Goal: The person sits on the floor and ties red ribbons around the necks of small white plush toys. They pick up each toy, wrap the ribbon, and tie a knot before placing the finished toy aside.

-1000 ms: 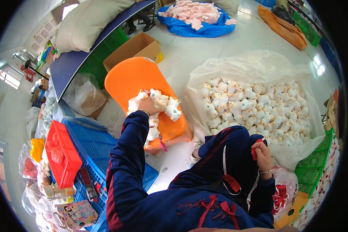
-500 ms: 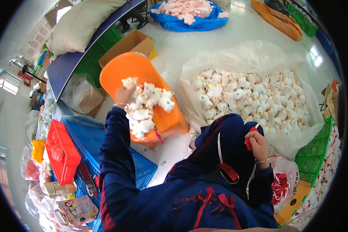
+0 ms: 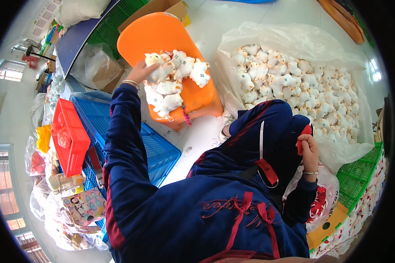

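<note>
My left hand reaches to the pile of small white plush toys on an orange plastic stool chair. Its fingers are closed on a plush toy at the pile's far left edge; part of the grip is hidden. Several other plush toys lie beside it, some with small green marks. Close to my right knee, my right hand grips a folded piece of red cloth. On my lap lies a red strip with a white loop.
A large clear plastic sack full of white plush toys spreads at the right. A green crate and a bag of red pieces stand by my right arm. To my left are a blue crate and a red bin.
The view has tilted, so the chair and sack sit higher in the picture. My left hand has lowered its toy slightly onto the pile. My right hand still grips the red cloth.
</note>
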Action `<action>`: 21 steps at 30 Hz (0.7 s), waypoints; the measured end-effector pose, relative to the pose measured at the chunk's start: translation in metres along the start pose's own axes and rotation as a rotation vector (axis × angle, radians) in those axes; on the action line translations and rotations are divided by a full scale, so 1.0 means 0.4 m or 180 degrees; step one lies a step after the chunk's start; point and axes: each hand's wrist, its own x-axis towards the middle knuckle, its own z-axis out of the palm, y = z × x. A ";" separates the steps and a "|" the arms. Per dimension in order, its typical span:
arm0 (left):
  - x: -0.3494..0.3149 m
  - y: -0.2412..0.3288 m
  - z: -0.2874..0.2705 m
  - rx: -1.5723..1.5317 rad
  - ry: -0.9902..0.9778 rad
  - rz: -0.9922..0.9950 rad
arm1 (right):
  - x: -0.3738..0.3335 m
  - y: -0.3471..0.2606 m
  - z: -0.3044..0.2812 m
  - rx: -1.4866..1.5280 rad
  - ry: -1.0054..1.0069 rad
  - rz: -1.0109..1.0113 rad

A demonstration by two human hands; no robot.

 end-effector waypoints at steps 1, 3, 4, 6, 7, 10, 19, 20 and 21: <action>0.005 -0.019 0.021 0.0167 -0.0067 -0.0058 | 0.002 -0.003 0.003 -0.0018 -0.0018 0.0023; 0.034 -0.078 0.064 0.0501 -0.0208 -0.0165 | 0.010 -0.018 0.011 -0.0054 -0.0047 0.0065; 0.045 -0.115 0.077 0.0626 -0.0017 -0.0215 | 0.016 -0.023 0.018 -0.0092 -0.0058 0.0079; 0.062 -0.169 0.108 0.0868 0.0346 -0.0302 | 0.022 -0.032 0.029 -0.0177 -0.0060 0.0116; 0.072 -0.186 0.120 0.0872 0.0715 -0.0130 | 0.026 -0.031 0.031 -0.0182 -0.0068 0.0101; 0.105 -0.137 0.125 0.0716 0.0186 -0.0767 | 0.015 -0.025 0.020 -0.0250 0.0041 0.0156; 0.075 -0.210 0.074 -0.0989 0.0736 -0.1159 | 0.027 -0.034 0.038 -0.0314 0.0098 0.0216; 0.061 -0.199 0.068 -0.1320 0.0795 -0.1179 | 0.025 -0.032 0.038 -0.0264 0.0097 0.0226; 0.044 -0.159 0.065 -0.1787 0.0833 -0.1119 | 0.020 -0.031 0.035 -0.0267 0.0135 0.0247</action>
